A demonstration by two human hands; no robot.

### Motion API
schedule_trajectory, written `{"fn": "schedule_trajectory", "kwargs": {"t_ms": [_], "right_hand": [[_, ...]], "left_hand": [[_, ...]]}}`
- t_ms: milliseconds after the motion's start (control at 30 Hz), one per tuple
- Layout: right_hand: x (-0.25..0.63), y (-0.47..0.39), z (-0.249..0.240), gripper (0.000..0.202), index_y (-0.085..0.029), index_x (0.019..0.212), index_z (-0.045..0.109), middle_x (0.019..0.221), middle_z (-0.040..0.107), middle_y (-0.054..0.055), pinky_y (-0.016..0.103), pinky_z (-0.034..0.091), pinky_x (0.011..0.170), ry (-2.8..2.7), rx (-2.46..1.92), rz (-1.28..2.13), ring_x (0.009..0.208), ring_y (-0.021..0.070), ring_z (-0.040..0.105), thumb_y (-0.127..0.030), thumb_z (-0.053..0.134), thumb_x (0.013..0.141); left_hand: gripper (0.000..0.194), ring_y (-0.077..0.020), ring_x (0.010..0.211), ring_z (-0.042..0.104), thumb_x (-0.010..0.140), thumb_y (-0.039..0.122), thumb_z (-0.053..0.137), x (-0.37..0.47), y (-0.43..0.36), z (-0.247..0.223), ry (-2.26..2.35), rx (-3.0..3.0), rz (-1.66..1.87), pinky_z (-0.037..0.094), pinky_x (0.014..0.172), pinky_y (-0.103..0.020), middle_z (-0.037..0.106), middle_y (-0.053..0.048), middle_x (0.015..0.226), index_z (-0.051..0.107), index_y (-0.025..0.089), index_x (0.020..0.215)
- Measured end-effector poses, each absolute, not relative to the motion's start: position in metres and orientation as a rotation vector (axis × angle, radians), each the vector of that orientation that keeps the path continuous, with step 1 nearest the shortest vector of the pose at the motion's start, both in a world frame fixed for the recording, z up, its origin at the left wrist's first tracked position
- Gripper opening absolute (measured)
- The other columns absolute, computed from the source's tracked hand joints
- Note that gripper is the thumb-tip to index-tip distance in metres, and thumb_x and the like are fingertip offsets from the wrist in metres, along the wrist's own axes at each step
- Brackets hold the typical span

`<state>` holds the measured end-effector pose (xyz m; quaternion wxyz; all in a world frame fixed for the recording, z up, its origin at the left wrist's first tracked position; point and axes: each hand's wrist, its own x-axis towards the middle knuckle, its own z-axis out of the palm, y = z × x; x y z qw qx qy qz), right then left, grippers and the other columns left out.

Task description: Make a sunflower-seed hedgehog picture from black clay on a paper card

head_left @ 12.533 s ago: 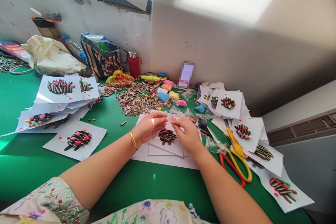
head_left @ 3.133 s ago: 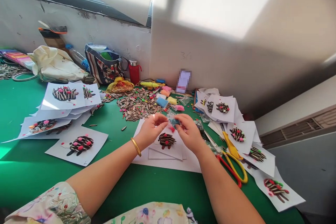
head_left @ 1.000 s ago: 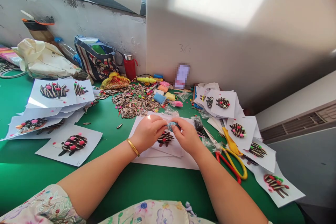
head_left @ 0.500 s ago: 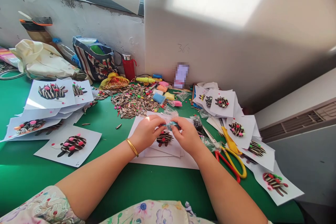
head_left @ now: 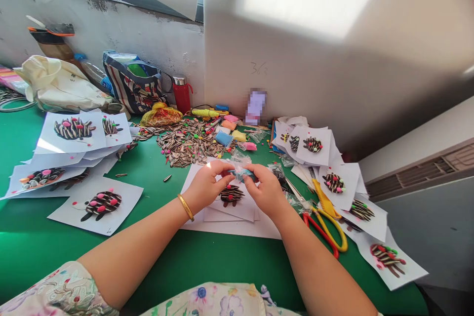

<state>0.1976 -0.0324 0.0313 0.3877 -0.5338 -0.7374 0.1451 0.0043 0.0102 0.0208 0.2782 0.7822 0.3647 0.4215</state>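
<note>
A small clear plastic packet with blue edges is pinched between both hands above the middle of the table. My left hand, with a gold bangle at the wrist, holds its left end between thumb and fingers. On its right end, my right hand has a similar pinch. Just below the fingers lies a white sheet with a striped seed figure dotted in pink, on top of other white paper. What the packet contains is too small to tell.
Beyond the hands lie a seed pile and a blue clay block. Yellow-handled scissors and red-handled ones lie right. Seed-picture sheets are stacked left, others right. A red flask stands behind.
The fingers have shifted slightly apart, and more of the packet shows between them. Both hands remain over the paper.
</note>
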Motion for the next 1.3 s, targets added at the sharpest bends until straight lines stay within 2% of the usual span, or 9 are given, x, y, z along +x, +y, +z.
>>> {"fn": "schedule_trajectory", "kwargs": {"t_ms": [100,200,333,500,700,900,1000,1100,1300], "right_hand": [[0.196,-0.031,0.029,0.02,-0.021,0.106,0.063,0.098,0.068,0.006,0.033,0.048,0.078,-1.913,-1.333,0.346,0.089,0.0207,0.06,-0.024,0.051,0.09],[0.198,-0.03,0.029,0.02,-0.021,0.105,0.063,0.099,0.068,0.007,0.034,0.048,0.079,-1.902,-1.371,0.302,0.09,0.0214,0.061,-0.024,0.051,0.09],[0.205,-0.027,0.03,0.022,-0.021,0.106,0.064,0.101,0.068,0.008,0.035,0.049,0.079,-1.801,-1.484,0.241,0.089,0.0225,0.062,-0.027,0.051,0.089],[0.216,-0.024,0.031,0.023,-0.02,0.106,0.065,0.098,0.068,0.008,0.034,0.05,0.074,-1.731,-1.546,0.232,0.086,0.0222,0.061,-0.029,0.051,0.089],[0.21,-0.026,0.031,0.021,-0.022,0.106,0.064,0.099,0.068,0.007,0.035,0.05,0.078,-1.784,-1.451,0.294,0.087,0.0216,0.062,-0.029,0.053,0.089],[0.202,-0.03,0.033,0.021,-0.022,0.106,0.062,0.102,0.067,0.007,0.035,0.05,0.082,-1.831,-1.375,0.287,0.094,0.0223,0.062,-0.023,0.052,0.088],[0.199,-0.031,0.032,0.022,-0.022,0.106,0.062,0.102,0.067,0.007,0.035,0.05,0.084,-1.88,-1.322,0.25,0.096,0.022,0.061,-0.018,0.052,0.087],[0.198,-0.031,0.031,0.025,-0.022,0.106,0.062,0.103,0.066,0.007,0.036,0.05,0.087,-1.93,-1.28,0.195,0.098,0.0222,0.061,-0.015,0.052,0.085],[0.22,-0.02,0.03,0.024,-0.02,0.107,0.063,0.105,0.065,0.01,0.041,0.048,0.091,-1.765,-1.451,-0.003,0.101,0.0255,0.06,-0.019,0.051,0.087]], "left_hand": [[0.003,-0.017,0.079,0.062,0.085,0.022,0.063,0.005,0.01,0.02,1.007,2.127,1.101,0.05,0.071,-0.03,0.068,-0.002,0.083,0.066,0.021,0.086],[0.005,-0.0165,0.079,0.061,0.087,0.023,0.06,0.005,0.009,0.022,1.017,2.069,1.172,0.05,0.073,-0.031,0.066,-0.002,0.082,0.064,0.02,0.084],[0.016,-0.0174,0.083,0.063,0.083,0.032,0.067,0.005,0.01,0.025,1.001,1.788,1.255,0.052,0.077,-0.033,0.067,-0.004,0.089,0.064,0.019,0.091],[0.033,-0.0193,0.087,0.066,0.077,0.036,0.073,0.007,0.011,0.028,0.911,1.47,1.123,0.055,0.078,-0.034,0.069,-0.007,0.095,0.063,0.016,0.102],[0.028,-0.0191,0.086,0.066,0.078,0.041,0.072,0.006,0.013,0.026,0.925,1.474,1.132,0.055,0.082,-0.036,0.07,-0.005,0.09,0.064,0.017,0.09],[0.037,-0.0204,0.084,0.067,0.076,0.037,0.073,0.007,0.014,0.022,0.924,1.502,1.052,0.056,0.076,-0.035,0.072,-0.007,0.09,0.068,0.016,0.106],[0.028,-0.0212,0.079,0.067,0.075,0.037,0.074,0.008,0.013,0.022,0.958,1.539,0.997,0.056,0.071,-0.034,0.073,-0.007,0.087,0.071,0.016,0.093],[0.023,-0.0198,0.07,0.065,0.076,0.04,0.071,0.006,0.014,0.024,1.008,1.663,0.97,0.053,0.065,-0.032,0.071,-0.005,0.075,0.07,0.017,0.076],[0.027,-0.0179,0.07,0.061,0.077,0.045,0.07,0.002,0.017,0.027,1.057,1.654,1.014,0.05,0.066,-0.03,0.069,-0.003,0.072,0.07,0.017,0.074]]}}
